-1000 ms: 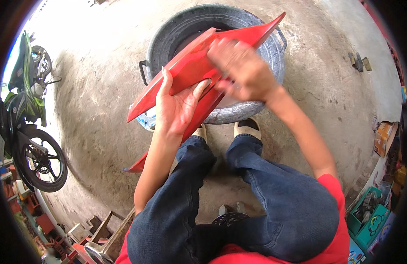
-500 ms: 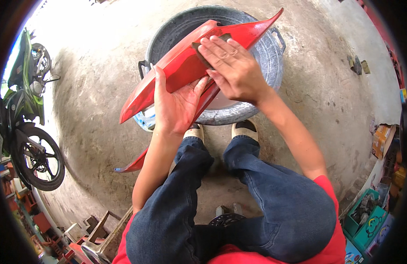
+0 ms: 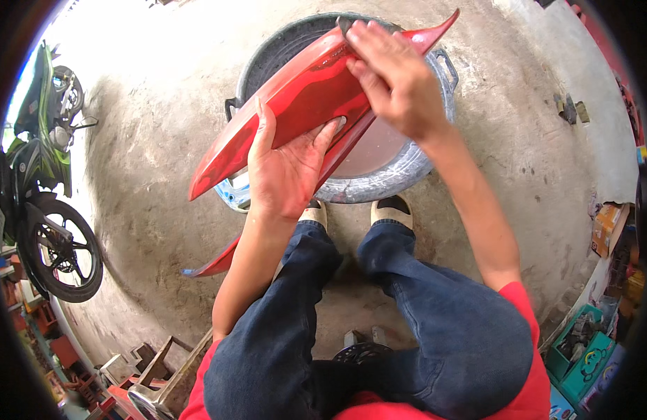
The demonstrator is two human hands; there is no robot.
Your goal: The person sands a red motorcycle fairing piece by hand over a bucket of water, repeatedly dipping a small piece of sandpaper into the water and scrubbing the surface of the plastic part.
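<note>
A long, glossy red motorcycle fairing panel (image 3: pixel 295 98) lies slanted over the basin, its pointed end toward the upper right. My left hand (image 3: pixel 285 171) supports it from the near side, thumb up along one edge and fingers hooked on the other. Against the panel's upper part, my right hand (image 3: pixel 400 84) presses with its fingers together and nearly flat. A dark sheet that looks like sandpaper (image 3: pixel 344 26) peeks out at its fingertips; the rest is hidden underneath. Wet streaks show on the red surface. Another narrow red strip (image 3: pixel 215 264) extends below my left forearm.
Under the panel stands a wide grey basin (image 3: pixel 379 189) with side handles and cloudy water. A green-black motorcycle (image 3: pixel 54 231) is at the left. Wooden pieces (image 3: pixel 155 364) lie at lower left, a teal box (image 3: pixel 586 360) at lower right, and small scraps (image 3: pixel 568 108) on the concrete floor.
My right hand has slid up and slightly right over the panel to its upper edge, taking the dark sheet along. The left hand keeps its hold, shifting only slightly.
</note>
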